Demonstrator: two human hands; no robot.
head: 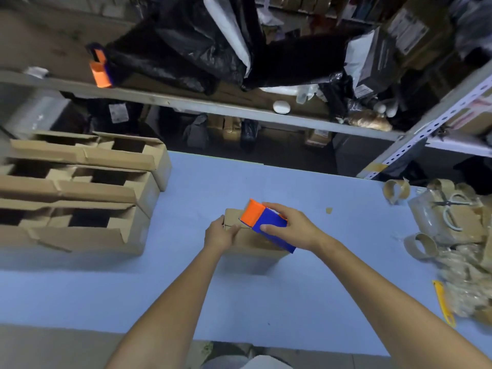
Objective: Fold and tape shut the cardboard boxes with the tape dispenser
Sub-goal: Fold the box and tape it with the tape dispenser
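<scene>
Both forearms are bare and extend from the near edge of the table [292, 302] toward its centre, converging.

Left forearm [170, 302]: runs forward and to the right, wrist straight.

Left hand [221, 234]: palm down at the left end of the cardboard box [250, 242], thumb laid along the top, fingers bent over the left edge.

Right forearm [386, 283]: runs forward and to the left from the near right corner.

Right hand [290, 227]: grips the tape dispenser [266, 222] from above, fingers curled over its far side, thumb pressed on its near blue side.
</scene>
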